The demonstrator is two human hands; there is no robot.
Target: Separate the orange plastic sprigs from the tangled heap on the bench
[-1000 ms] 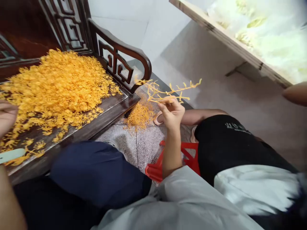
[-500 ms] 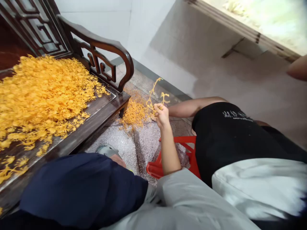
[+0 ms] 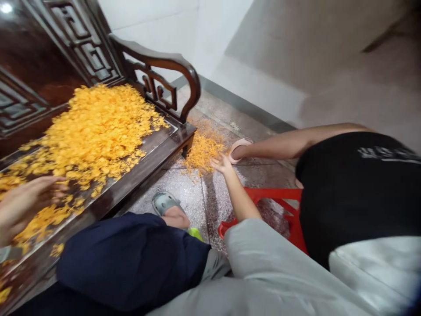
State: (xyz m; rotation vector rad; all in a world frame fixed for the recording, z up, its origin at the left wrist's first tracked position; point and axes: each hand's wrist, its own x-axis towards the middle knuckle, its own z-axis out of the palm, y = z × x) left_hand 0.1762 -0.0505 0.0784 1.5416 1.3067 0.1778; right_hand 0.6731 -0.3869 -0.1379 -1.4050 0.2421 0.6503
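Note:
Above the dark wooden bench, at the left edge, my left hand (image 3: 28, 204) hovers beside orange-yellow flowers, its fingers loosely bent and parted, with nothing visible in them. A large heap of these flowers (image 3: 101, 127) covers the bench seat (image 3: 131, 180). My right hand (image 3: 223, 164) is stretched out over the floor with spread fingers and holds nothing. Just beyond it, a pile of thin orange stems (image 3: 204, 149) lies on the floor by the bench's front leg.
To the right, a person in black clothing (image 3: 351, 193) sits close by, one leg reaching toward the stems and ending in a pale shoe (image 3: 239, 149). A red plastic stool (image 3: 296, 224) stands beneath. A grey clog (image 3: 166, 202) is on the speckled floor, and a white wall (image 3: 226, 66) rises behind.
My right hand has let go of the orange stems and opened. My left hand has come into view over the bench. The view has shifted left, and the tabletop at upper right is gone.

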